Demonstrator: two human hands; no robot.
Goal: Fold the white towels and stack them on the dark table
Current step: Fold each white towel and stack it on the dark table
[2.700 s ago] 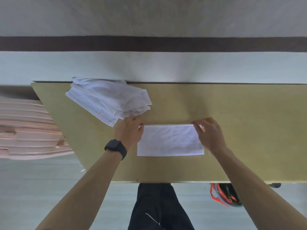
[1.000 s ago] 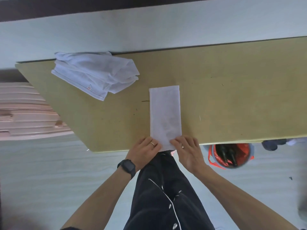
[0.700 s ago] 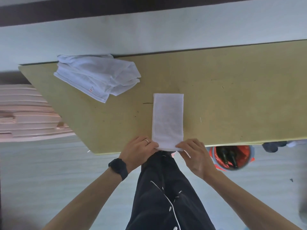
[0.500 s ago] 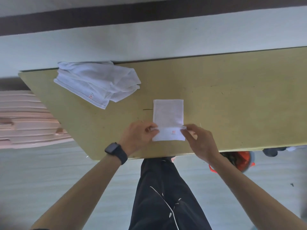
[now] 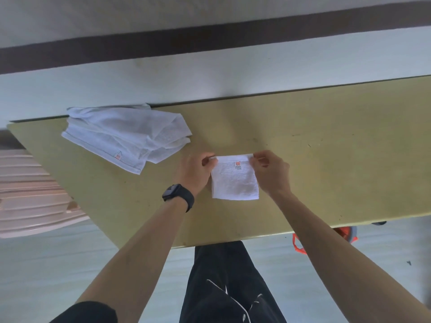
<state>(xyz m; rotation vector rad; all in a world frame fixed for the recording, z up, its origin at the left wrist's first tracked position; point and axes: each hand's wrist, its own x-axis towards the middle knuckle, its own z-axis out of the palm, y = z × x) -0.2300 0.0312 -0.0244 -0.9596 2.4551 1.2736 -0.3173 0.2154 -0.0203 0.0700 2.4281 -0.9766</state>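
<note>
left hand [image 5: 194,173]: pinches the far left corner of the towel [image 5: 235,185], fingers curled on the edge
right hand [image 5: 270,173]: pinches the far right corner of the same edge, thumb and fingers closed on the cloth
towel: folded small, lies flat on the table [image 5: 326,159] between the two hands and runs from the grips toward the person; the label [image 5: 238,164] faces up just under the held edge
axis: almost square, a little longer toward the person than across; the held edge runs left to right
step, as i judge: the last fold is laid, next is to let go and start a stack
pile [image 5: 126,138]: loose white towels, left of the left grip and farther from the person, apart from the towel; the left hand is nearer to it
stack: no folded stack is in view
bucket [image 5: 347,233]: orange, below the near table edge, right of the right grip and closer to the person; its content is hidden
</note>
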